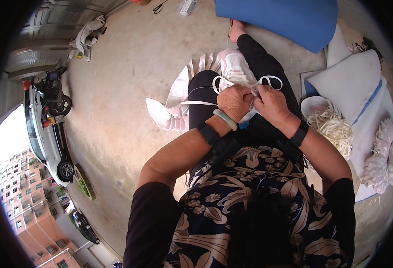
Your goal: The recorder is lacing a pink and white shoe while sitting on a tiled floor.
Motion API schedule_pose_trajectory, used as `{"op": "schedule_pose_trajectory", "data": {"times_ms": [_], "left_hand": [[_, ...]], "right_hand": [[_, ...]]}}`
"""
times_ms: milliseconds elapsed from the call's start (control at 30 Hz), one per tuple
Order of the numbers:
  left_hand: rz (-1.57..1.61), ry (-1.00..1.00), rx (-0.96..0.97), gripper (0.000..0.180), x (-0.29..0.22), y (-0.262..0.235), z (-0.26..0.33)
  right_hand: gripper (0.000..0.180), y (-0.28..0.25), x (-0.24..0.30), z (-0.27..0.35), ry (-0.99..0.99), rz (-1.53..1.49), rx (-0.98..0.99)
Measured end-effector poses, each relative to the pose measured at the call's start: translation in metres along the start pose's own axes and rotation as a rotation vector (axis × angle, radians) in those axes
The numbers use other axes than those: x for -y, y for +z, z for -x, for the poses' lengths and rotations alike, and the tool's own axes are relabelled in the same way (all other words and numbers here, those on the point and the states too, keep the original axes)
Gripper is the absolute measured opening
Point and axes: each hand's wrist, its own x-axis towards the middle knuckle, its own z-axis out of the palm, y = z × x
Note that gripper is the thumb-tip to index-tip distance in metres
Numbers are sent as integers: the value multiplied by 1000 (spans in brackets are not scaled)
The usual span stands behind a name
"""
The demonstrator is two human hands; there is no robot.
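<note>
A white and pink shoe upper (234, 63) lies over my lap, its toe pointing away from me. White shoelace (274, 78) loops stick out on both sides of it. My left hand (234, 102) is closed, its fingers pinching the lace over the upper. Close beside it, my right hand (273, 104) also pinches the lace, thumb and fingertips together. The exact crossing of the lace between the hands is hidden by my fingers. By my left knee, several more white and pink shoe uppers (177, 117) stand fanned in a curved row, with a lace strand running from there toward my left hand.
At my right, a heap of white laces (334, 130) rests near white sheets (350, 76) and a pile of pale pink uppers (380, 163). A blue sheet (276, 21) spans the top. Scissors (160, 7) and a small box (187, 7) lie far off; a car (48, 145) stands left.
</note>
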Motion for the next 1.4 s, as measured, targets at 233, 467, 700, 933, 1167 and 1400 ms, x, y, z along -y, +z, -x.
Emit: {"op": "schedule_pose_trajectory", "data": {"times_ms": [233, 467, 700, 933, 1167, 1400], "left_hand": [[-68, -11, 34, 10, -3, 0, -2], [-91, -38, 86, 10, -6, 4, -8], [177, 53, 95, 7, 13, -13, -4], [474, -264, -27, 9, 90, -118, 53], [526, -444, 137, 10, 128, -99, 87], [432, -429, -162, 16, 203, -71, 58]], "right_hand": [[13, 1, 1, -4, -29, -20, -15], [12, 0, -6, -4, -26, -82, -30], [22, -16, 3, -1, 56, -150, 28], [28, -12, 2, 1, 120, -203, 1], [32, -14, 2, 0, 242, -294, 52], [31, -8, -4, -8, 275, -320, 199]]}}
